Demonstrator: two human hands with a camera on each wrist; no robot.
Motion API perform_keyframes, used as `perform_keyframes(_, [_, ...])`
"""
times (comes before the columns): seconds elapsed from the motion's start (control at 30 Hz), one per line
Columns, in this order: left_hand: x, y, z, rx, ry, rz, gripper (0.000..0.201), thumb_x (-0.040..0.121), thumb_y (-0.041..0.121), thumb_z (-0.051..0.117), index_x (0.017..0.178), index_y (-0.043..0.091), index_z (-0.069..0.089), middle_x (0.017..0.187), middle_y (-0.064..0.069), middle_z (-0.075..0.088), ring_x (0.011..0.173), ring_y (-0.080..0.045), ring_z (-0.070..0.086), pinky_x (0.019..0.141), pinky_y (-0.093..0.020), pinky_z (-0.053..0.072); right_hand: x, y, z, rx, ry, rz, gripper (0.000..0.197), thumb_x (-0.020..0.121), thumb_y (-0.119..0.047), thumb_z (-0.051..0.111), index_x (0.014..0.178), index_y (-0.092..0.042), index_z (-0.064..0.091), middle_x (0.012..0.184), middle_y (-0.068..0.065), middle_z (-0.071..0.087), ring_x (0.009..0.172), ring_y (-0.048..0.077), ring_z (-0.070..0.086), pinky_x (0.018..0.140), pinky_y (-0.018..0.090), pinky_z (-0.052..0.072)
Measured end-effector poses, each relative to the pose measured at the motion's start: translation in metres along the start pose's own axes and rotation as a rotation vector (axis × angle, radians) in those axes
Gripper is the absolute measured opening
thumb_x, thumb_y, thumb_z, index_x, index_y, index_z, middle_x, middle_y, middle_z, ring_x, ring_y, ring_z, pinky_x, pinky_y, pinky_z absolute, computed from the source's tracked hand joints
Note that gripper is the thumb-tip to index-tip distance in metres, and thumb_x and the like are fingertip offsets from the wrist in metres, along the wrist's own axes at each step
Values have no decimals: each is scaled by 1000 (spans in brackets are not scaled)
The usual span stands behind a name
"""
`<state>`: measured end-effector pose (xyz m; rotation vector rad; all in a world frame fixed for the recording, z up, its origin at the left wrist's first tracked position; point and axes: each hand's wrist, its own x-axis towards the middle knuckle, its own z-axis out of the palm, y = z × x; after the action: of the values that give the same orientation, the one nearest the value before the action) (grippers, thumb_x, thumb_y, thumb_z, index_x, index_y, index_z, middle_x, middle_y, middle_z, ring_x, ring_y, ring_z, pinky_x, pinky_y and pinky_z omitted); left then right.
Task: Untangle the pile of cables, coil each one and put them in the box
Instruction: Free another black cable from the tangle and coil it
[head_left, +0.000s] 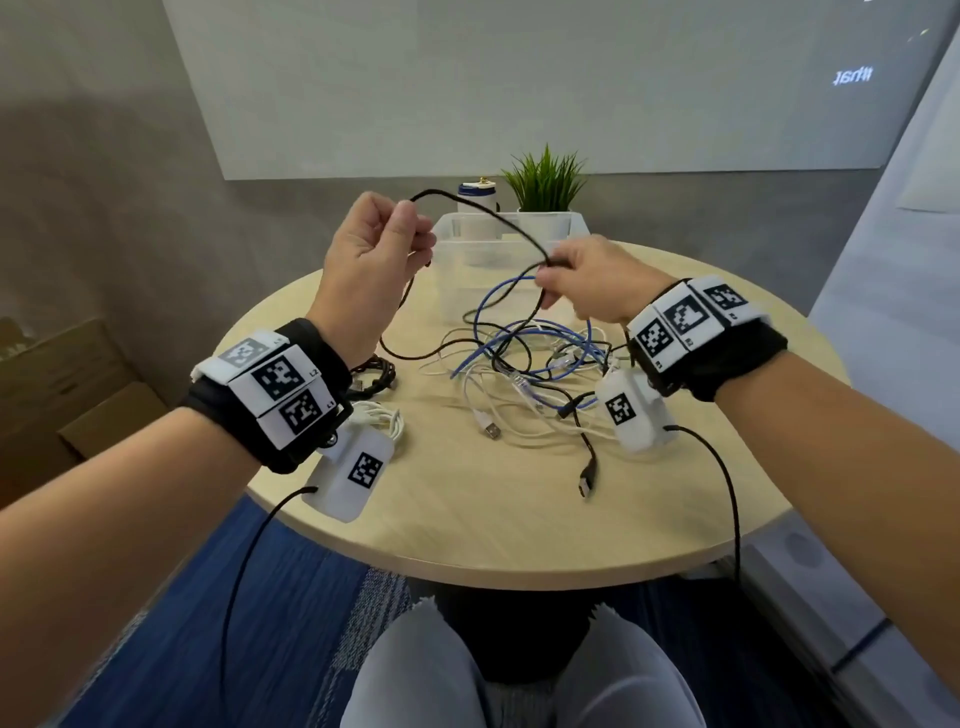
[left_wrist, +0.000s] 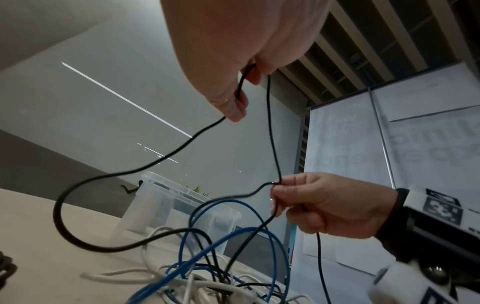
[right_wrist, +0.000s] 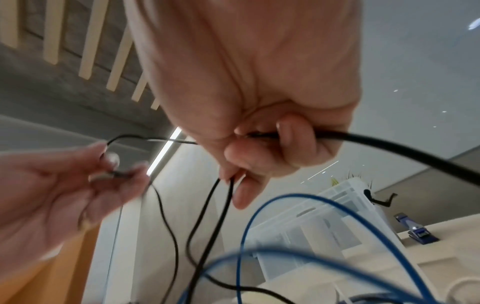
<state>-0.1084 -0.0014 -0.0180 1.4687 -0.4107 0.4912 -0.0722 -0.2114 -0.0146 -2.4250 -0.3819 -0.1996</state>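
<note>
Fingers: your left hand (head_left: 371, 260) and right hand (head_left: 592, 283) each pinch the black cable (head_left: 483, 210), raised in an arc above the table (head_left: 493, 519).

Pile: blue cable (head_left: 519, 343), white cables (head_left: 498, 410) and more black cable lie tangled at table centre. A coiled white cable (head_left: 384, 418) and a dark coil (head_left: 374, 376) lie at 9 o'clock.

Box (head_left: 457, 291): clear plastic, at 12 o'clock, the potted plant (head_left: 545, 182) behind it.

Room: round pale wood table, blue carpet (head_left: 208, 623), grey walls (head_left: 104, 156), a whiteboard (head_left: 519, 78).
</note>
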Motion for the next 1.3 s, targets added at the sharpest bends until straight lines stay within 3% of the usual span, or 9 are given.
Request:
perform_keyframes(0.17, [2, -8, -9, 338, 7, -167, 28, 92, 39, 52, 75, 17, 52, 80, -3, 57, 80, -19, 55, 92, -46, 51, 11, -4, -19, 364, 199, 4, 14, 98, -18, 44, 86, -19, 51, 72, 5, 67, 41, 12, 54, 33, 17, 31])
perform_keyframes(0.27, [-2, -11, -8, 583, -134, -331, 29, 97, 34, 49, 80, 15, 64, 85, -5, 59, 83, -18, 55, 76, -35, 56, 11, -10, -26, 498, 253, -49, 16, 97, -14, 48, 83, -19, 54, 60, 4, 58, 37, 10, 52, 32, 19, 34])
perform_keyframes(0.43, [-6, -4, 0, 815, -99, -137, 31, 96, 36, 48, 116, 19, 66, 107, -5, 68, 97, -26, 60, 80, -27, 43, 5, -11, -21, 518, 183, -98, 11, 96, -12, 54, 88, -14, 60, 65, 6, 57, 44, 12, 59, 39, 20, 47])
perform_keyframes(0.57, [-8, -1, 8, 747, -202, -75, 23, 88, 40, 62, 102, 23, 69, 69, 13, 60, 49, 3, 48, 51, -9, 38, -3, -18, -16, 701, 117, -76, 8, 95, -4, 53, 98, -4, 60, 70, 10, 60, 54, 19, 67, 52, 25, 57])
perform_keyframes(0.73, [-15, -17, 19, 690, -365, -172, 12, 85, 31, 69, 93, 22, 71, 65, 11, 57, 42, 3, 44, 47, -12, 34, -11, -34, -17, 887, 45, -130, 6, 95, -4, 53, 95, -4, 59, 72, 12, 57, 55, 19, 67, 51, 25, 57])
perform_keyframes(0.9, [-8, -20, 15, 669, -296, -218, 14, 92, 23, 58, 82, 17, 65, 70, 2, 61, 50, -7, 54, 48, -18, 43, -10, -22, -18, 591, 76, -125, 12, 95, -6, 53, 101, -6, 63, 69, 6, 58, 37, 7, 49, 32, 17, 35])
perform_keyframes(1.1, [-1, -15, 10, 529, -175, -211, 20, 98, 19, 46, 79, 15, 52, 68, -5, 61, 49, -13, 60, 46, -19, 48, -14, -13, -16, 170, 38, -92, 12, 92, -13, 59, 94, -5, 68, 67, -2, 60, 39, -6, 47, 44, 5, 33])
perform_keyframes(1.2, [-2, -12, 10, 305, -184, -221, 18, 99, 11, 45, 82, 17, 47, 78, -5, 66, 62, -13, 67, 60, -25, 51, -14, -11, -17, 39, 19, -69, 18, 91, -20, 61, 76, -12, 69, 61, -8, 60, 38, -4, 43, 44, 11, 32])
perform_keyframes(1.3, [-2, -9, 10, 287, -212, -92, 17, 97, 7, 47, 85, 19, 48, 90, -2, 67, 71, -7, 66, 63, -17, 45, -13, -10, -16, 44, 14, -52, 18, 90, -23, 62, 74, -20, 68, 62, -9, 62, 41, -1, 43, 48, 15, 33])
